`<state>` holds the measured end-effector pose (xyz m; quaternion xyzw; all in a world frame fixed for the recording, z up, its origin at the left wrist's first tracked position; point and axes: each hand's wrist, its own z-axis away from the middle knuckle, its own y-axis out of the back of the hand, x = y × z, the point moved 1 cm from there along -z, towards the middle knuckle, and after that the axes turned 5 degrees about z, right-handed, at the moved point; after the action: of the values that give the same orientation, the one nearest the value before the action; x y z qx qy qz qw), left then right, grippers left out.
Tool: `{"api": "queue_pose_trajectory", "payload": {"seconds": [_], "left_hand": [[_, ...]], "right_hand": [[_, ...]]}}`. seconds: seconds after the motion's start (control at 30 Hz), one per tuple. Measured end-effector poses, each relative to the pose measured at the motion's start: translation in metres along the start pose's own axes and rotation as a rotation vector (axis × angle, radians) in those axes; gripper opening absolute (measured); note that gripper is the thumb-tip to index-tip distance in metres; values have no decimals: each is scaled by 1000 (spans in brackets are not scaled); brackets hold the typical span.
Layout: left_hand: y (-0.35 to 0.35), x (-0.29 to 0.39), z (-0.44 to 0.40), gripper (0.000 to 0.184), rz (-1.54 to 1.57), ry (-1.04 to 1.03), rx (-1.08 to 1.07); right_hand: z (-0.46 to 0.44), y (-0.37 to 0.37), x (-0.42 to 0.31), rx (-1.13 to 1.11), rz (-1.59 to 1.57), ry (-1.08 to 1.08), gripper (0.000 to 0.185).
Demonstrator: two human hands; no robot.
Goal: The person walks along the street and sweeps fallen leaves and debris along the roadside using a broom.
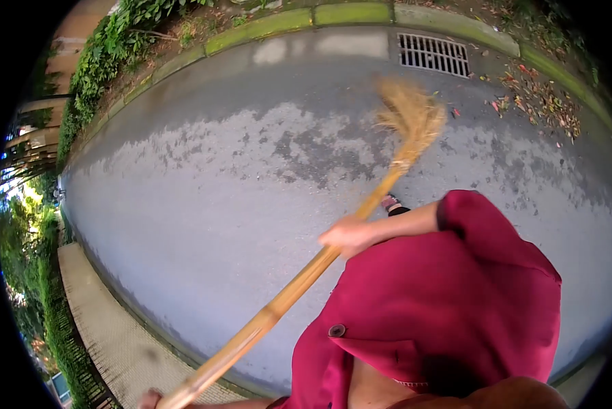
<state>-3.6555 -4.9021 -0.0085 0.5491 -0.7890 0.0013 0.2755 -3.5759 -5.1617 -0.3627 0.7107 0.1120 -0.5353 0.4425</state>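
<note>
A long bamboo-handled broom [272, 310] slants across the view from bottom left to upper right. My right hand [350, 235] is closed around the middle of its handle. At the bottom left edge, my left hand [150, 399] is closed at the handle's upper end, blurred and partly cut off. The straw head [415, 116] is smeared by motion over the grey pavement [204, 184], left of a scatter of fallen leaves [541, 102] and below a metal drain grate [433, 54].
A mossy curb [258, 31] curves along the top, with green plants [118, 51] behind it. A paved sidewalk [108, 313] and a hedge [57, 307] lie at lower left. Part of a foot [390, 202] shows beyond my red jacket [442, 293].
</note>
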Motion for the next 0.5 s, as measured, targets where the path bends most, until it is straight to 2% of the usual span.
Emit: {"api": "queue_pose_trajectory", "payload": {"seconds": [0.07, 0.1, 0.13, 0.17, 0.2, 0.27, 0.33, 0.4, 0.5], "left_hand": [[-26, -38, 55, 24, 171, 379, -30], [-46, -45, 93, 23, 168, 568, -122], [-57, -72, 144, 21, -51, 438, -381], [-84, -60, 198, 22, 80, 506, -352], [-92, -61, 241, 24, 175, 574, -481], [-88, -53, 294, 27, 544, 1003, -374], [-60, -46, 306, 27, 511, 1011, -370], [-36, -35, 313, 30, 431, 982, -326], [27, -24, 302, 27, 277, 885, -93]], "right_hand": [[67, 9, 60, -7, 109, -218, 15], [104, 3, 109, -28, 200, -287, 16], [141, 7, 143, -47, 258, -450, 17], [183, 20, 166, -43, 378, -434, 17], [219, 23, 187, -153, 439, -632, 23], [275, 35, 178, -210, 509, -771, 20], [295, 40, 127, -244, 526, -787, 20], [298, 47, 108, -269, 596, -779, 20], [284, 30, 75, -274, 543, -590, 18]]}}
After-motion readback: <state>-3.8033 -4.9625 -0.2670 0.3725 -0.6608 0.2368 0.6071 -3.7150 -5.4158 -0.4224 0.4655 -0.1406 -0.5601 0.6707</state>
